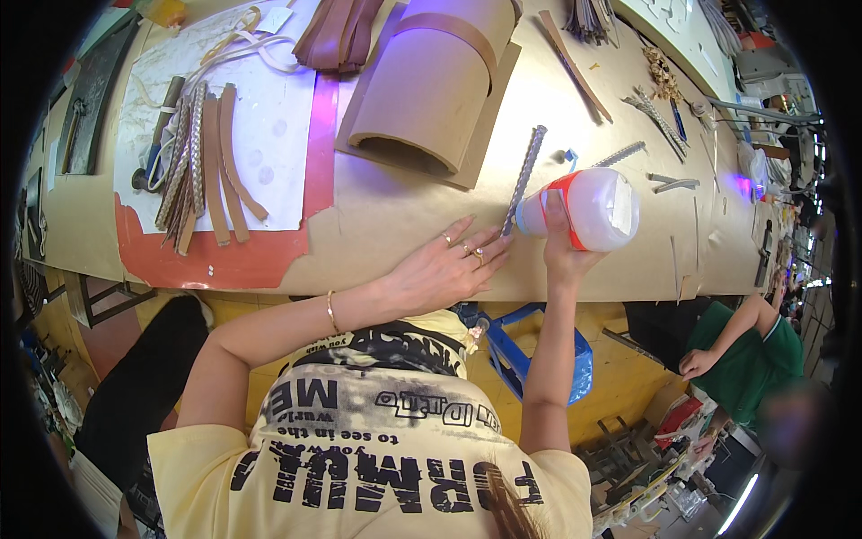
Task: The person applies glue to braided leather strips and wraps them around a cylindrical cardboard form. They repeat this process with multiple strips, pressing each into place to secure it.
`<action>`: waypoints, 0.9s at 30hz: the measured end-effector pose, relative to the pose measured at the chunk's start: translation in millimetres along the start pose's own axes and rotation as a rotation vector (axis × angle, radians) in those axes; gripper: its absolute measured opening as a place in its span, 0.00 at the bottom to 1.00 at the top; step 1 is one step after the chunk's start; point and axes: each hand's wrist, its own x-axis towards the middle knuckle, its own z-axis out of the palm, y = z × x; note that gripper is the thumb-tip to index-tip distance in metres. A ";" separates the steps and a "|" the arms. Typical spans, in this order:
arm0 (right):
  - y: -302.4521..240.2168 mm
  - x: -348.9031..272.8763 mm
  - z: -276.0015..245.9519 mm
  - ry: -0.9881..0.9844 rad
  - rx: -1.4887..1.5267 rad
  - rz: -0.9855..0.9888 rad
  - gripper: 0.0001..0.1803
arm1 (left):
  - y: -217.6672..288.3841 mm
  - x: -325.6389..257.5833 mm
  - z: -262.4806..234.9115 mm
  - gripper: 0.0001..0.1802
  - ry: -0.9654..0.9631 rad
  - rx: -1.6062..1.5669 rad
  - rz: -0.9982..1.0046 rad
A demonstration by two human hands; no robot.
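My right hand is wrapped round a translucent white plastic bottle with a red band. The bottle is tipped over, its narrower end towards the left. Beside that end lies a thin grey braided strap, slanting across the table. My left hand lies low over the table edge with its fingers stretched out. Its fingertips reach the near end of the braided strap; whether they press on it cannot be made out. Another short braided strap lies behind the bottle.
A large rolled brown sheet stands behind my hands. Leather strips and braids rest on white paper at left, with brown strips beyond. More straps lie at right. A blue stool is below; a green-shirted person sits at right.
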 end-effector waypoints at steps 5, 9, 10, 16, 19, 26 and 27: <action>1.7 -2.8 -1.7 -0.016 -0.027 -0.052 0.21 | -0.4 -7.7 -2.5 0.27 0.133 -0.011 0.069; 1.8 -5.1 -1.3 0.020 -0.013 -0.027 0.20 | 6.2 -16.8 -5.6 0.24 0.129 -0.139 0.038; 1.4 -6.0 -1.1 0.026 -0.014 -0.020 0.20 | 6.5 -17.3 -5.4 0.23 0.175 -0.131 0.028; -7.1 -13.4 -4.7 -0.044 -0.029 -0.032 0.16 | 7.8 -16.1 -3.3 0.22 0.229 -0.110 0.020; -10.9 -19.1 -5.3 -0.047 0.003 -0.028 0.14 | 7.2 -16.5 -3.0 0.22 0.237 -0.104 0.025; -5.1 -35.3 -12.5 -0.046 -0.054 -0.063 0.13 | 6.6 -17.2 -1.3 0.21 0.259 -0.091 0.029; -4.5 -38.4 -14.3 -0.074 -0.082 -0.074 0.14 | 6.5 -17.0 -0.8 0.21 0.263 -0.091 0.029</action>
